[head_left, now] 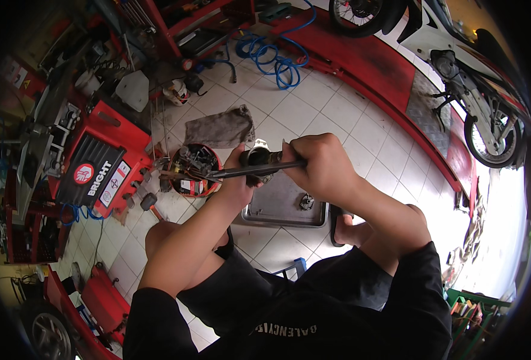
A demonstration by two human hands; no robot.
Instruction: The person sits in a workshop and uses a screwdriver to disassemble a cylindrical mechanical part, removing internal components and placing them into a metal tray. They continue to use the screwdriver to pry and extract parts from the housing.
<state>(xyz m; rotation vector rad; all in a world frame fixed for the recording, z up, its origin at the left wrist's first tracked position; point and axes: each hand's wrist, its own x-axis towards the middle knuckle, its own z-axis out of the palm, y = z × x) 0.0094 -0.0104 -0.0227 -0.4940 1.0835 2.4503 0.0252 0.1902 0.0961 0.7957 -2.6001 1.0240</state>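
My left hand (239, 169) is closed round a dark metal machine part (262, 158) with a bright flange on its far side. My right hand (317, 163) is in a fist at the right side of this part, its fingers wrapped on a long dark rod-shaped tool (235, 172). The tool lies almost level across the near side of the part, its far end reaching left past my left wrist. Both hands are above a grey metal tray (322, 223), in which a small metal part (306, 202) lies. The exact kind of the held part cannot be made out.
Left of my hands stands a red round container (218, 157) full of metal pieces. A stained rag (217, 128) lies on the tiles beyond, near a blue coiled hose (286, 75). A red machine (121, 135) is at left, a mallet (150, 203) below it. A motorcycle (457, 66) stands right.
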